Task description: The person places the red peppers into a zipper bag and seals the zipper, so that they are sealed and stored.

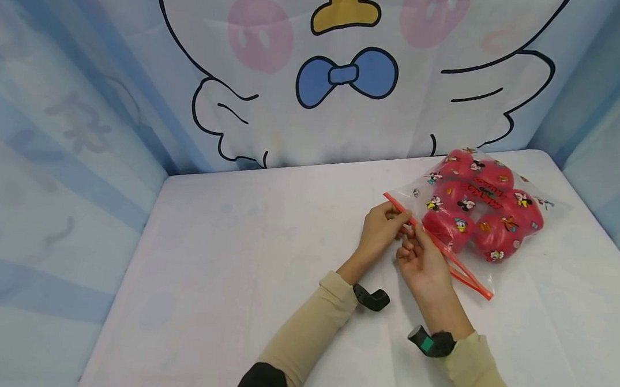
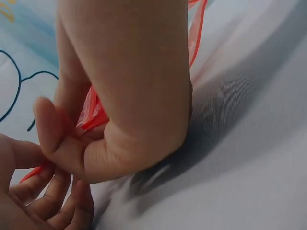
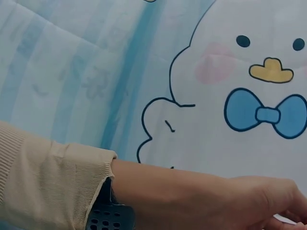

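A clear zip bag (image 1: 483, 204) with a red closure strip and cartoon prints lies at the table's right side. Several red, rounded things (image 1: 500, 236) fill it. My left hand (image 1: 383, 228) pinches the red strip near its far left end. Just beside it, my right hand (image 1: 425, 261) pinches the same strip with thumb and finger. Toward the near end, the strip's two red edges (image 1: 467, 274) stand apart. In the left wrist view, the right hand (image 2: 129, 139) covers most of the strip. The right wrist view catches the left hand (image 3: 264, 199) from its side, fingertips cut off.
A white cloth covers the table (image 1: 244, 271). Behind it hangs a backdrop (image 1: 344, 131) with a cartoon bird, and a blue-and-white curtain (image 1: 55, 205) stands at the left. Dark devices (image 1: 373, 298) are strapped at both wrists.
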A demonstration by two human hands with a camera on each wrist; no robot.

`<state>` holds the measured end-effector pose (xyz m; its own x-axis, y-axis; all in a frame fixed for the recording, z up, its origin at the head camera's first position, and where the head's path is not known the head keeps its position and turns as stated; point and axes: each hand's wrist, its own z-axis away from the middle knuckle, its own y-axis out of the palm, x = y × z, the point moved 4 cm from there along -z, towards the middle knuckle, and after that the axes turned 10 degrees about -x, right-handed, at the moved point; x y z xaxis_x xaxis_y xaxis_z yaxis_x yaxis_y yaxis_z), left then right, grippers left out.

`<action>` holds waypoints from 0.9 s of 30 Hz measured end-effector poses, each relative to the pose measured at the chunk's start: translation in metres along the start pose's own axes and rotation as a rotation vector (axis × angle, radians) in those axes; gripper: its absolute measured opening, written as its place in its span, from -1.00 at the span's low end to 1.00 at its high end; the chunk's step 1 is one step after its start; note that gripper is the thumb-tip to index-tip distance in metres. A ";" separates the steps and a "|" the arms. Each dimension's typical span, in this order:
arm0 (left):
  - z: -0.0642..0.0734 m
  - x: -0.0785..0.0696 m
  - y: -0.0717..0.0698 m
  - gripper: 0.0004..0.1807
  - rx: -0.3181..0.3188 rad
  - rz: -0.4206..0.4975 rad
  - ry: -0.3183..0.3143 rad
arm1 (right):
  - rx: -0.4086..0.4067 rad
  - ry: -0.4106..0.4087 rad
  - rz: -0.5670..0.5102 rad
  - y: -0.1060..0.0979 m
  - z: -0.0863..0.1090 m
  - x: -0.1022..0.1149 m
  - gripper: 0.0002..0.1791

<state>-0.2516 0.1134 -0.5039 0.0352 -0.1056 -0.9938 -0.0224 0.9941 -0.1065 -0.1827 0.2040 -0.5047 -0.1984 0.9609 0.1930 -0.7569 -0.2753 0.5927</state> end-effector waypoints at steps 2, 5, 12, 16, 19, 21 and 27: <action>0.001 0.000 0.000 -0.81 -0.026 0.030 -0.006 | -0.015 -0.012 -0.005 0.001 -0.001 0.000 -0.88; 0.001 0.002 0.000 -0.84 -0.065 0.097 -0.039 | -0.045 -0.022 -0.005 0.001 -0.001 -0.001 -0.88; 0.002 0.008 0.002 -0.89 -0.097 0.239 -0.111 | -0.074 -0.040 -0.022 0.001 -0.002 -0.004 -0.85; 0.003 0.008 0.002 -0.89 -0.117 0.264 -0.117 | -0.074 -0.037 -0.041 0.001 0.000 -0.003 -0.81; 0.003 0.009 0.003 -0.89 -0.134 0.268 -0.120 | -0.073 -0.028 -0.050 0.000 0.002 -0.003 -0.79; 0.004 0.009 0.004 -0.88 -0.143 0.275 -0.125 | -0.069 -0.023 -0.060 -0.001 0.004 -0.003 -0.77; 0.005 0.008 0.005 -0.87 -0.175 0.303 -0.124 | -0.058 0.026 -0.124 -0.002 0.007 -0.003 -0.75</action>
<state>-0.2468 0.1172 -0.5119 0.1210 0.2072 -0.9708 -0.2201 0.9592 0.1773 -0.1760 0.2017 -0.5006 -0.1168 0.9881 0.1002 -0.8115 -0.1531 0.5640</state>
